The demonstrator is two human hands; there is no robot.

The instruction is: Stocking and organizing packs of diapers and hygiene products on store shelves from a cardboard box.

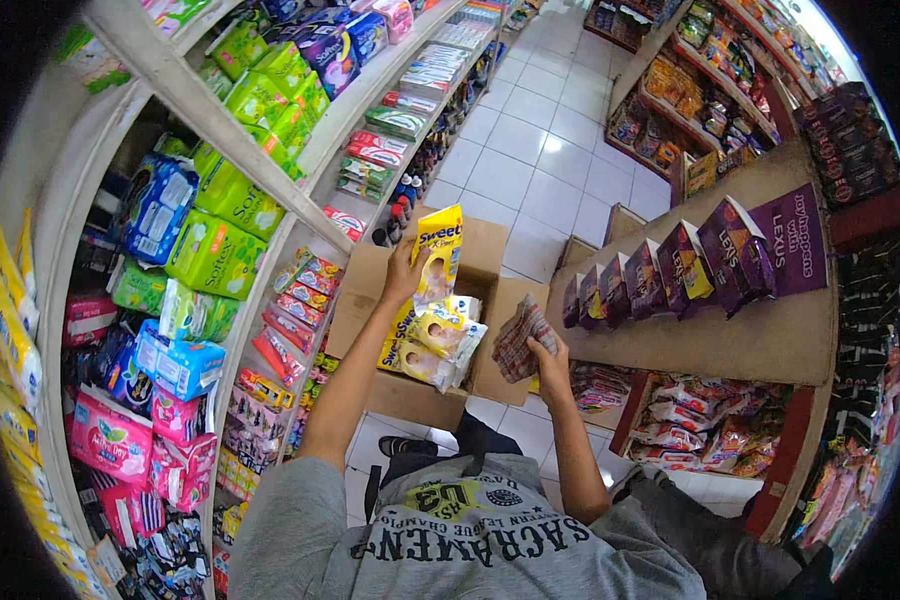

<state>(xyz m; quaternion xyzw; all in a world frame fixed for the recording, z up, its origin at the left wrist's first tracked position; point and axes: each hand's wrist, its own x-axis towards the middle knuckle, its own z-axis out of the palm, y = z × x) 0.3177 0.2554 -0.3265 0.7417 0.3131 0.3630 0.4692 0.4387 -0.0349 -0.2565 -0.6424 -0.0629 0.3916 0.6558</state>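
My left hand (407,271) grips a yellow pack of Sweety diapers (438,255) by its left edge, holding it upright above an open cardboard box (399,399). Inside the box lie several more yellow and white diaper packs (433,337). To the right of the box, my right hand (549,355) holds a folded checked cloth (516,341) in red, grey and white, over the box's right flap.
Shelves on the left hold green Softex packs (217,255), pink pad packs (110,435) and toothpaste boxes (379,150). A counter (787,330) on the right bears purple Lexus biscuit boxes (682,266). Snack bags (701,420) fill a low shelf. White floor tiles (499,176) run ahead.
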